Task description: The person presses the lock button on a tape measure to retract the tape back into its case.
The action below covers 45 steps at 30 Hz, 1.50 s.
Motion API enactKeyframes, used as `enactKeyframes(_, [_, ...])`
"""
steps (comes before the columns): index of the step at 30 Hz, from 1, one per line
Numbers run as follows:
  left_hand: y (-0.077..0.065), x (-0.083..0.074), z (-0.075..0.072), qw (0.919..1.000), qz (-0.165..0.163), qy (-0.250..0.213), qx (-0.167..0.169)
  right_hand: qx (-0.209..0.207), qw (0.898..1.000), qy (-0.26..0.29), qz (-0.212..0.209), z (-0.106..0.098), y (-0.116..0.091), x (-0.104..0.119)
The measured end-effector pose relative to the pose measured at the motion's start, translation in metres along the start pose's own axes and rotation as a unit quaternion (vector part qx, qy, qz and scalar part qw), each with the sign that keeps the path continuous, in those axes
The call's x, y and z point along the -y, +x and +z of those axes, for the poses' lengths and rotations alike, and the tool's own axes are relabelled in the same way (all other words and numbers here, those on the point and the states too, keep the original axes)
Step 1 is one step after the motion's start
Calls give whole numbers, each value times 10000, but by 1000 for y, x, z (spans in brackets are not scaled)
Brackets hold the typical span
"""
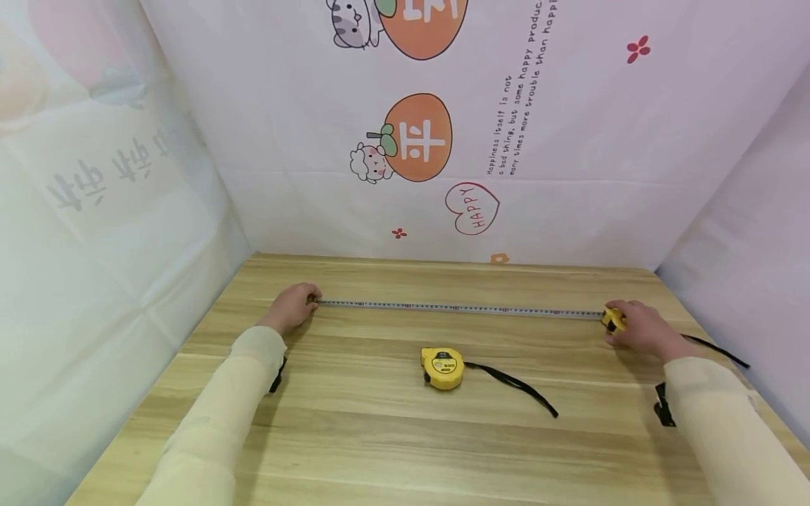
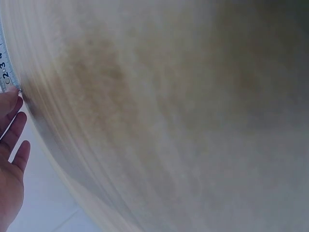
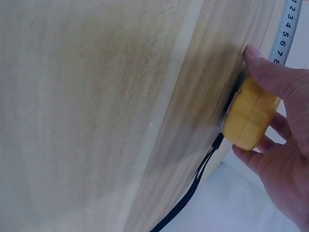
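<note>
A tape measure's silver blade point(image 1: 455, 307) stretches straight across the back of the wooden table. At its left end my left hand point(image 1: 294, 306) pinches the blade's tip between thumb and finger; the left wrist view shows the numbers near the thumb point(image 2: 7, 99). On the right, my right hand point(image 1: 642, 329) grips the yellow tape measure case point(image 3: 251, 113), thumb on one side and fingers on the other. A black strap point(image 3: 190, 191) trails from that case. A second yellow tape measure point(image 1: 443, 368) lies in the middle of the table, its blade retracted, touched by neither hand.
The second tape measure's black strap point(image 1: 515, 383) lies stretched to the right on the wooden table point(image 1: 380, 450). Printed white cloth point(image 1: 304, 176) hangs behind the table and along both sides. A black wrist strap piece point(image 1: 664, 406) shows by the right sleeve.
</note>
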<state>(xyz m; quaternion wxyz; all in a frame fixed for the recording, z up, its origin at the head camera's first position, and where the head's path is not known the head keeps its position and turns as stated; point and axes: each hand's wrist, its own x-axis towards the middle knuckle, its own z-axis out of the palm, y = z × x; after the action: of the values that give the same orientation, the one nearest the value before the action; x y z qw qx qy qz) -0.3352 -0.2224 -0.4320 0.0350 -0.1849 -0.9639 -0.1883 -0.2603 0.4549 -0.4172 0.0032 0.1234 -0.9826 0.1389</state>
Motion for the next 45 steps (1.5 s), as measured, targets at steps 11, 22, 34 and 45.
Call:
enactKeyframes(11, [-3, -5, -5, 9999, -52, -10, -132, 158, 9999, 63, 7, -5, 0, -2])
enactKeyframes(22, [-4, -2, -4, 9999, -39, -17, -146, 318, 9993, 117, 126, -6, -4, -1])
enactKeyframes(34, [-9, 2, -4, 9996, -19, -228, -147, -57, 9999, -39, -101, -4, -9, -1])
enactKeyframes(45, [-10, 6, -8, 9970, -182, -712, -232, -870, 9947, -195, -504, -4, -10, -1])
